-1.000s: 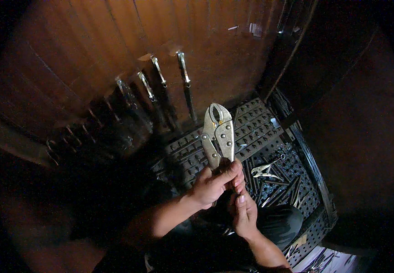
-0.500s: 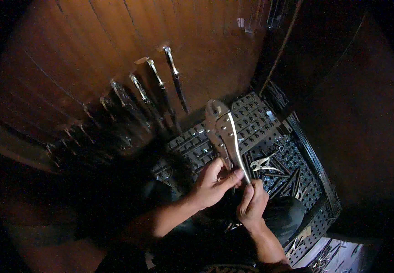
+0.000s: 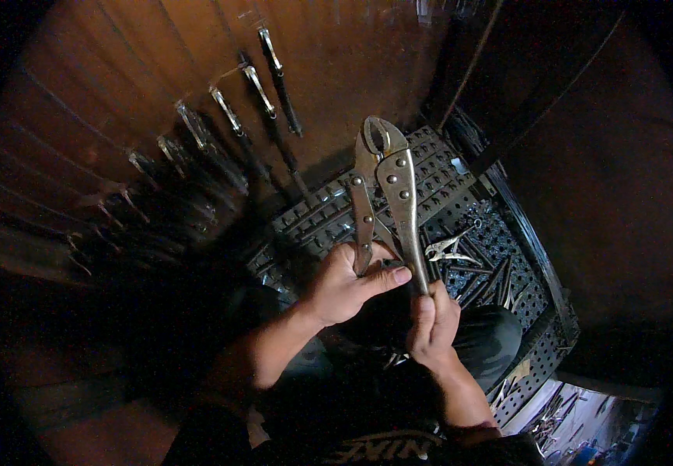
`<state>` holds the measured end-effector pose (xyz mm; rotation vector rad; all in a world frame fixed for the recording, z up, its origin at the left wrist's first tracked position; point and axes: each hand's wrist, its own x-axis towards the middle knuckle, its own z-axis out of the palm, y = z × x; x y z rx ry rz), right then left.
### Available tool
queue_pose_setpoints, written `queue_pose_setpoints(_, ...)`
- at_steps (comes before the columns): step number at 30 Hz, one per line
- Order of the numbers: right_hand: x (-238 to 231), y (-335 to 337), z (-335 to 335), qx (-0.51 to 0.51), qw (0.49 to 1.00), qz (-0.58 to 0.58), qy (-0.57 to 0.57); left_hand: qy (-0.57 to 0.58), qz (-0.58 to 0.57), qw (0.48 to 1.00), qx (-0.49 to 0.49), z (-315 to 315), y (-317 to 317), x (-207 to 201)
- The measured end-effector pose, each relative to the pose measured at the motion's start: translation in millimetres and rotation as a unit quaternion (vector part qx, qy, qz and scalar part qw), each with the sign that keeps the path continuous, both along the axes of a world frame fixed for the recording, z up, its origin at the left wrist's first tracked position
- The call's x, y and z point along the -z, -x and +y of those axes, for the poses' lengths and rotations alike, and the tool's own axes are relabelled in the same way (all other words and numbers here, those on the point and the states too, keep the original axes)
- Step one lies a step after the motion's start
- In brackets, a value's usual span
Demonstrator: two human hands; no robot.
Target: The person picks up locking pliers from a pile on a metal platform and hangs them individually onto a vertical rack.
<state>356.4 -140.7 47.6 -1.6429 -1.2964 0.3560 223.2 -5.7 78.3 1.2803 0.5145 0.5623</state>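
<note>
Both my hands hold a large pair of metal locking pliers (image 3: 408,194), raised upright with the curved jaws at the top. My left hand (image 3: 346,286) is closed around the lower end of the left handle, its thumb stretched across to the right handle. The bottom end of the right handle sits in the closed fingers of my right hand (image 3: 434,317). The two handles stand apart, and the jaw tips look close together. Beyond my right hand, a smaller pair of locking pliers (image 3: 447,248) lies on the perforated metal surface (image 3: 535,314).
Several long-handled tools (image 3: 273,62) hang in a row along the brown wall (image 3: 336,70) at the left. A slotted rack (image 3: 430,167) stands behind the pliers. Loose dark rods (image 3: 500,283) lie at the right, and more thin pieces rest on a pale surface (image 3: 585,423) at lower right.
The pliers' handles have spread apart and the tool has risen and turned to show its jaws. My left hand has shifted slightly up and left, still gripping. The view has tilted.
</note>
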Motion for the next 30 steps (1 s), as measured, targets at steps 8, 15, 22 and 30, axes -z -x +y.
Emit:
queue_pose_setpoints(8, 2.5, 9.4, -2.1, -0.064, 0.955, 0.287, 0.035, 0.065, -0.079, 0.995, -0.014, 6.4, 6.2, -2.0)
queue_pose_setpoints(15, 0.0, 11.6, 3.1, -0.166, 0.923, 0.345, 0.040, 0.272, -0.243, 0.926, 0.096, 18.8, -1.0, 13.7)
queue_pose_setpoints(22, -67.5, -96.0, -82.4, 0.114, 0.936, 0.276, -0.187, 0.232, -0.157, 0.958, -0.062, 38.7, 27.6, 35.9)
queue_pose_setpoints(30, 207.0, -147.2, -219.1, 0.356, 0.865, 0.283, 0.210, 0.177, -0.060, 0.981, 0.048, 65.3, 17.4, 23.3)
